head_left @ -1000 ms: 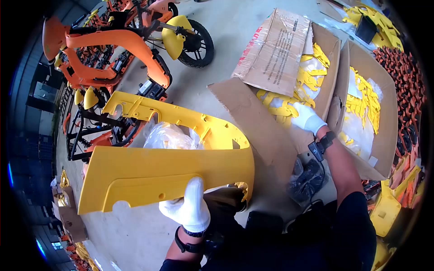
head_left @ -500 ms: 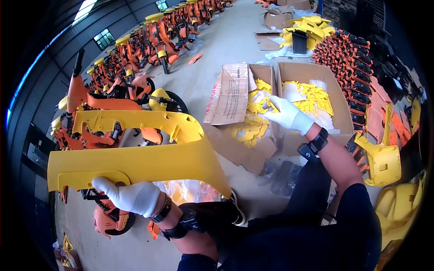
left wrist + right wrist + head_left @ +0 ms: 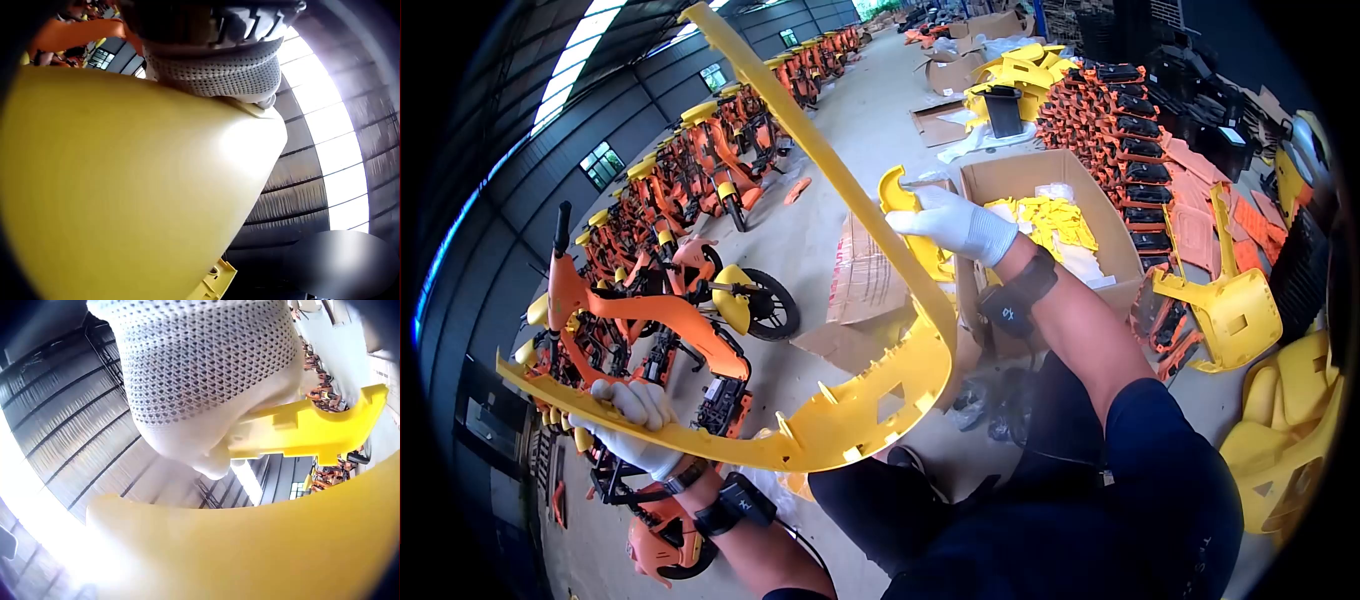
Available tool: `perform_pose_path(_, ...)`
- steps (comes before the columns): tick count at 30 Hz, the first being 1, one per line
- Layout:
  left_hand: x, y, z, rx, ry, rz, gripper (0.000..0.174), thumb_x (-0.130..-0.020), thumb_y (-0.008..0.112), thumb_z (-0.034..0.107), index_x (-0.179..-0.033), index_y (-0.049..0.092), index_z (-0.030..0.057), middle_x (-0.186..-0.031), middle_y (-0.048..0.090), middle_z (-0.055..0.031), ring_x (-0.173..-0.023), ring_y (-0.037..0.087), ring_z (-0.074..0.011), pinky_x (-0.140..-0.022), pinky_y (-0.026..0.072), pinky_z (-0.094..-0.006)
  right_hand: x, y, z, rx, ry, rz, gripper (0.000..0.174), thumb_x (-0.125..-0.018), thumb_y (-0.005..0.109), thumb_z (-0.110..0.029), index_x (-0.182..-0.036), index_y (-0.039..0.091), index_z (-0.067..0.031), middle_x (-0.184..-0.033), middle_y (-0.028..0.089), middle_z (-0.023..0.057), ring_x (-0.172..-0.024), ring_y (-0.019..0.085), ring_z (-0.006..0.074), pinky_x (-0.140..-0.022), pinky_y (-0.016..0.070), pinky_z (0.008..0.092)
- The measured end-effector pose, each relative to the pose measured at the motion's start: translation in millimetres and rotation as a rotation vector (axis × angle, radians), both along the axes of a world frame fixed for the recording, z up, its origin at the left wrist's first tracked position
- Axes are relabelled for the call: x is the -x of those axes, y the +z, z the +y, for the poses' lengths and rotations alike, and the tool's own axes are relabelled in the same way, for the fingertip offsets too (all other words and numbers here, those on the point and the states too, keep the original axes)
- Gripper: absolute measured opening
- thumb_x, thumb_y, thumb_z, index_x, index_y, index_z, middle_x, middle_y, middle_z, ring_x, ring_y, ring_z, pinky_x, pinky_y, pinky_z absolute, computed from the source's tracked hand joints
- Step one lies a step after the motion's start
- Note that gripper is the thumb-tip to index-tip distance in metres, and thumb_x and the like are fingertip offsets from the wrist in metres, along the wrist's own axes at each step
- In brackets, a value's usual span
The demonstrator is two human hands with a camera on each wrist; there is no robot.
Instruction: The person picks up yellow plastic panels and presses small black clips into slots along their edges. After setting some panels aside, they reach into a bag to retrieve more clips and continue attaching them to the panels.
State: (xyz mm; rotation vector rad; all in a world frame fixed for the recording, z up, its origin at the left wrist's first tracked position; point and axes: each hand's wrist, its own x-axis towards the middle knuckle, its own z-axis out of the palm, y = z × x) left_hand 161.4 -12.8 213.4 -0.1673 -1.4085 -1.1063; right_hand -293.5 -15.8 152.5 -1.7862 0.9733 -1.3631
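Note:
A large U-shaped yellow plastic panel (image 3: 845, 412) is held up in front of the body, its ribbed inner side facing up. My gloved left hand (image 3: 636, 404) grips one arm of it, fingers over the edge. In the left wrist view the panel's smooth outer face (image 3: 137, 187) spreads below the glove (image 3: 212, 75). My gloved right hand (image 3: 958, 224) pinches a small yellow plastic piece (image 3: 894, 190) with a curved, hooked end, close beside the panel's other arm. The notched edge of that small piece (image 3: 300, 434) shows in the right wrist view.
Behind the right hand stand open cardboard boxes (image 3: 1095, 190) of small yellow parts. An orange scooter frame (image 3: 665, 312) is at the left, with rows of scooters (image 3: 710, 150) beyond. Stacked orange-and-black parts (image 3: 1105, 130) and yellow panels (image 3: 1240, 318) lie on the right.
The right hand has risen from the boxes with a small yellow piece and come beside the panel. The left hand has tilted the panel so its inside faces up. The head view has lifted.

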Motion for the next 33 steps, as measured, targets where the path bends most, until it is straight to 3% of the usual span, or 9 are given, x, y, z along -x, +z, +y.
perform_pose_path(4,15,-51,-37,-0.144,-0.041,-0.004,0.062,-0.104,0.035,0.059,-0.111,0.064,0.0048,-0.053,0.041,0.0013,-0.038,0.034,-0.0104,-0.035,0.0307,-0.0255,13,-57,-8,-0.053,0.323,-0.281,0.054,-0.101,0.054,-0.03,-0.138,0.047,0.0089,-0.127,0.063,0.0232,-0.116,0.065,0.0323,-0.099,0.0532,0.0429)
perform_pose_path(6,22,-86,-51,-0.282,-0.017,0.024,0.061,-0.104,0.035,0.059,-0.106,0.066,0.0067,-0.052,0.039,0.001,-0.036,0.032,-0.0113,-0.034,0.0304,-0.0257,-15,-20,64,-0.226,0.413,-0.725,0.049,-0.103,0.052,-0.028,-0.136,0.051,0.0083,-0.116,0.068,0.0169,-0.105,0.068,0.0232,-0.092,0.0548,0.0337)
perform_pose_path(12,46,-159,-70,-0.902,0.27,-0.109,0.067,-0.095,0.04,0.073,-0.089,0.062,0.0095,-0.049,0.041,-0.0009,-0.036,0.033,-0.0161,-0.037,0.03,-0.0309,-47,-70,82,-0.176,0.064,-0.293,0.047,-0.092,0.073,-0.033,-0.123,0.06,0.0004,-0.11,0.064,0.0068,-0.101,0.06,0.0135,-0.09,0.0488,0.0281)
perform_pose_path(17,50,-181,-100,-0.563,1.012,-0.581,0.032,-0.1,0.063,0.022,-0.114,0.065,-0.0066,-0.095,0.068,-0.0058,-0.079,0.06,-0.0101,-0.072,0.05,-0.0249,-79,-96,66,-0.316,-0.12,-0.325,0.041,-0.09,0.072,-0.025,-0.123,0.059,-0.0028,-0.105,0.065,0.0067,-0.099,0.061,0.0141,-0.089,0.0495,0.0316)
perform_pose_path(21,138,-152,-34,-0.615,0.513,-0.505,0.037,-0.103,0.057,0.03,-0.123,0.06,-0.0008,-0.105,0.068,-0.0082,-0.095,0.064,-0.0155,-0.083,0.0508,-0.0297,-120,-147,42,-0.269,-0.154,-0.133,0.037,-0.092,0.068,-0.02,-0.121,0.06,0.0006,-0.107,0.069,0.0148,-0.097,0.067,0.0241,-0.087,0.0526,0.0353)
perform_pose_path(22,142,-171,-35,-0.611,0.472,-0.545,0.037,-0.103,0.057,0.03,-0.122,0.06,-0.0012,-0.106,0.068,-0.0087,-0.095,0.064,-0.0162,-0.083,0.0514,-0.0306,-135,-159,39,-0.3,-0.144,-0.057,0.037,-0.092,0.066,-0.023,-0.119,0.06,0.0019,-0.106,0.069,0.0212,-0.097,0.068,0.0339,-0.087,0.0524,0.0392)
perform_pose_path(26,133,-231,-37,-0.834,0.305,-0.434,0.037,-0.102,0.06,0.029,-0.12,0.059,-0.0027,-0.109,0.066,-0.0094,-0.095,0.064,-0.0166,-0.085,0.0521,-0.0314,-156,-198,39,-0.299,-0.071,0.0,0.039,-0.093,0.063,-0.027,-0.117,0.06,0.0038,-0.104,0.068,0.0252,-0.1,0.065,0.0423,-0.086,0.0513,0.0441)
perform_pose_path(29,139,-235,-33,-0.866,0.364,-0.365,0.035,-0.101,0.061,0.028,-0.118,0.061,-0.0026,-0.106,0.067,-0.0081,-0.093,0.065,-0.0155,-0.085,0.052,-0.0299,-129,-224,9,-0.266,-0.187,0.144,0.044,-0.095,0.061,-0.026,-0.126,0.055,0.0043,-0.099,0.069,0.0215,-0.088,0.07,0.0354,-0.077,0.054,0.0418)
perform_pose_path(33,159,-230,-27,-0.867,0.273,-0.317,0.032,-0.101,0.059,0.019,-0.121,0.061,-0.0056,-0.111,0.068,-0.0089,-0.093,0.065,-0.0154,-0.084,0.0519,-0.0283,-95,-199,-8,-0.642,0.018,-0.324,0.051,-0.097,0.06,-0.027,-0.138,0.046,0.0009,-0.093,0.066,0.0106,-0.068,0.066,0.0181,-0.057,0.0527,0.0307)
